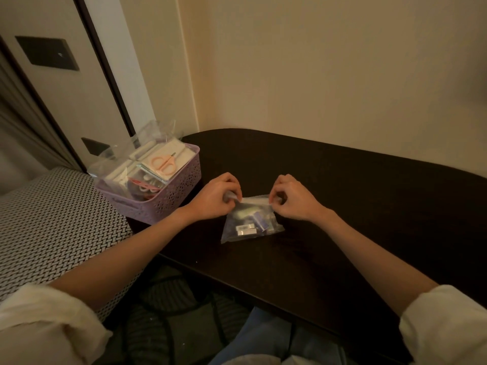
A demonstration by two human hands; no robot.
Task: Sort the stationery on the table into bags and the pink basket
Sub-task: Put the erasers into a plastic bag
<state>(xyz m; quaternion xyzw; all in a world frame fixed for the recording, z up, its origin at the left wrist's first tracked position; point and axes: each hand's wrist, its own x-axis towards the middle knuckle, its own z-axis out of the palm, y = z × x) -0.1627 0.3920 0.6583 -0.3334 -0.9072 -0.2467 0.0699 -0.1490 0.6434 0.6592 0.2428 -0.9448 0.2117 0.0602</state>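
1. A clear plastic bag [250, 222] lies on the dark table [355, 206] at the centre of the frame, its mouth turned toward the far wall and its bottom toward the person.
2. Inside it sit small white and blue pieces of stationery, bunched in the lower half; I can't make out just what they are.
3. The left hand [216, 198] pinches the left end of the bag's top strip, fingers curled tight on it.
4. The right hand [290, 198] pinches the right end the same way, thumb and forefinger closed on the plastic.
5. The strip runs left to right between the two hands, both equally near, so sealing looks like a matter of pressing along that line from one end to the other.
6. The pink basket [168, 201] stands at centre left, just beside the left hand, already holding flat packets and a pair of pink scissors [164, 162].
7. The left hand is nearer the basket, so it seems the likelier carrier.
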